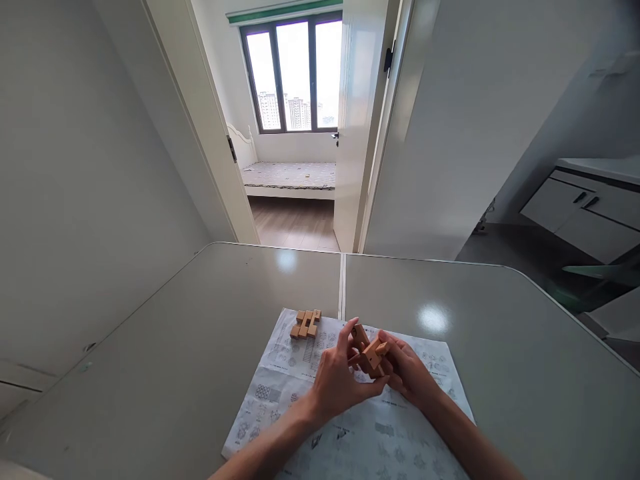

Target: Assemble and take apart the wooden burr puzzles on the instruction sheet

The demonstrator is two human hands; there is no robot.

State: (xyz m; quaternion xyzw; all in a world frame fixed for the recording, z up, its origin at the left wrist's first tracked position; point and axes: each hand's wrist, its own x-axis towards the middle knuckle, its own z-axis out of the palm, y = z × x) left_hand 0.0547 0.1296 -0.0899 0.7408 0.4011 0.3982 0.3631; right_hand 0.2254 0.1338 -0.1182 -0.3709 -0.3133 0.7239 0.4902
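Both my hands hold a small cluster of interlocked wooden puzzle pieces [369, 351] just above a printed instruction sheet [350, 427]. My left hand [339, 380] pinches the cluster from the left, thumb and fingers closed on it. Gripping from the right is my right hand [407, 370], its fingers curled round the wood. A second group of notched wooden puzzle bars [305, 323] lies flat on the sheet's far left corner, a little beyond my left hand and untouched.
The sheet lies on a grey table [175, 360] with a centre seam and rounded far corners. Beyond it an open doorway [295, 200] leads to a room with a bed and window. A cabinet [585, 207] stands at right.
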